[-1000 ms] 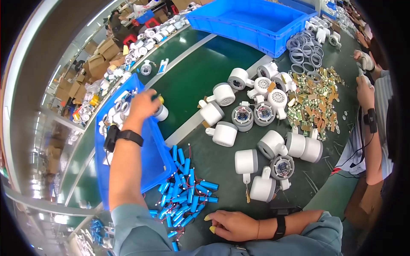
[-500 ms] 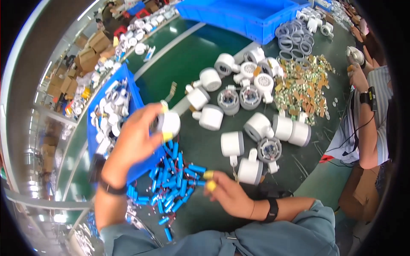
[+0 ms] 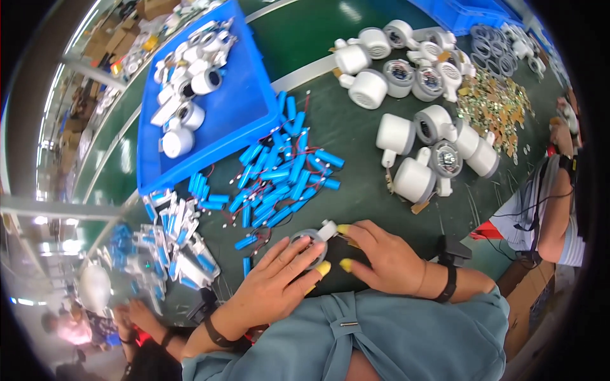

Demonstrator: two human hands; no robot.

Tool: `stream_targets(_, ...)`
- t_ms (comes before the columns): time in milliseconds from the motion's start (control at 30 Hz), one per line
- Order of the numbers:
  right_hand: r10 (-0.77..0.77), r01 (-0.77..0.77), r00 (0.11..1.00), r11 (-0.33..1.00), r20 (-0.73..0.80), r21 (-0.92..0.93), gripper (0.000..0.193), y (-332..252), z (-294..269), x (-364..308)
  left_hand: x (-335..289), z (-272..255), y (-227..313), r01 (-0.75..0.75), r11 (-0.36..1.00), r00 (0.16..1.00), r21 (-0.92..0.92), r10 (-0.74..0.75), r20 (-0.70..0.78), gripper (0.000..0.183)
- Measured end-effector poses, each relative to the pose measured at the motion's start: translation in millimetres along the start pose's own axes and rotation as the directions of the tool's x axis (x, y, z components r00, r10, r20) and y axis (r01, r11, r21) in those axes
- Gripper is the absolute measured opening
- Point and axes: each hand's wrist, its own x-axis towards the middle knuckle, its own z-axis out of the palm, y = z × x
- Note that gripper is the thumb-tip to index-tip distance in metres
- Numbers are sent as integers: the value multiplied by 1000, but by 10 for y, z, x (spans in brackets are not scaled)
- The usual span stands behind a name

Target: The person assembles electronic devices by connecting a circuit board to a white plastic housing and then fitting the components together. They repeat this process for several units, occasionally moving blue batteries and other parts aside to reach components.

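White fan housing (image 3: 311, 240) under left hand (image 3: 279, 284) fingers, seemingly pinched, right hand (image 3: 381, 257) touching

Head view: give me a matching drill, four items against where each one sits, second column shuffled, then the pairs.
Things:
1. blue tray
2. blue cylinder cells
3. brass-coloured small parts
4. round white part

Places:
A. under the left hand and right hand
B. far right, beyond the white housings
C. loose pile at mid table
D. upper left, holding white parts

Pairs: 1-D, 2-C, 3-B, 4-A
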Motion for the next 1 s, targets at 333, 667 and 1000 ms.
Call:
stream_targets(333,-66,3,981,947,-185,-322,29,-103,101,-114,-1186,-202,-482,724,675,506,-141,-659,-556,23)
stream_targets(667,255,-391,903,823,346,413,26,-41,557,19,-1068,183,-944,811,555,546,182,-610,-574,25)
stream_targets(1000,272,-526,836,643,477,556,29,-104,697,131,-939,278,-901,843,519,406,-142,-787,-464,20)
